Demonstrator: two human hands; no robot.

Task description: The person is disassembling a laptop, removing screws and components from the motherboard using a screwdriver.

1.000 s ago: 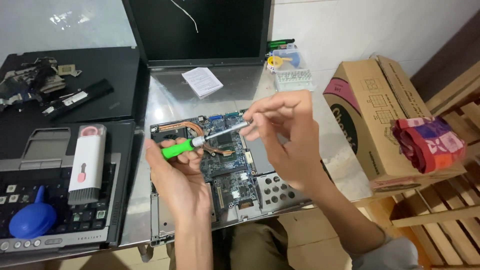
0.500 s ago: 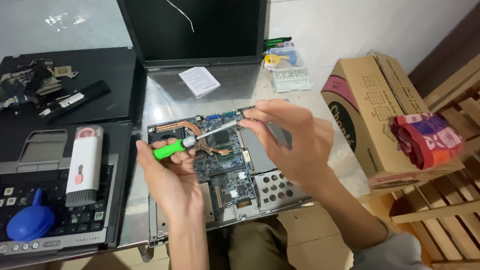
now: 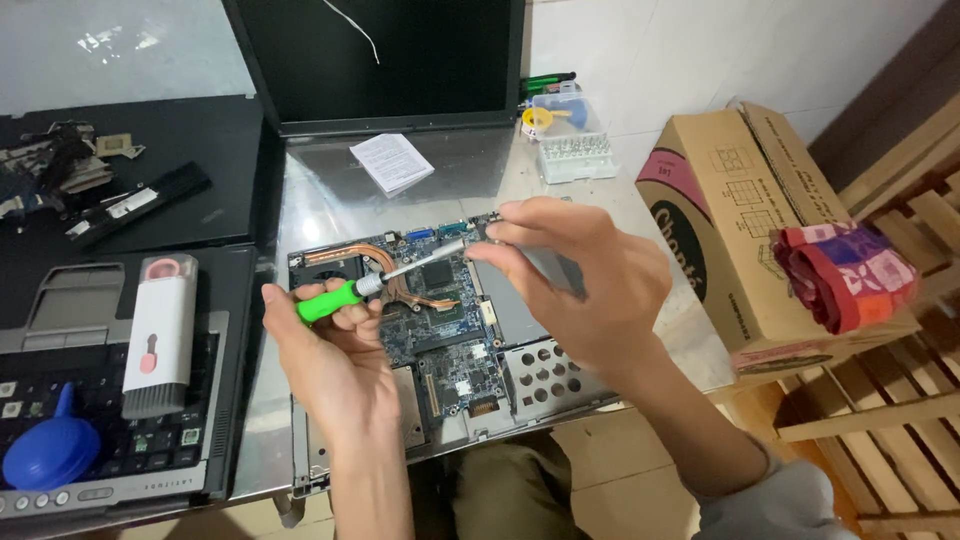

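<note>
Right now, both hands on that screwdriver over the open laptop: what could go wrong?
1. The screwdriver, held by the left hand at the green handle and the right hand at the tip, hangs over the bare circuit board; a slip could scratch it.
2. The bit box sits near the table edge and could get knocked.

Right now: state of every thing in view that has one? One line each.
left hand: closed around screwdriver handle
right hand: pinching the shaft tip
screwdriver: held above the board, tilted
motherboard: exposed, lying in opened chassis
laptop lid: up, screen dark
cardboard box: flaps shut, cloth bundle on top
bit case: open
blue air blower: lying on keyboard
</note>
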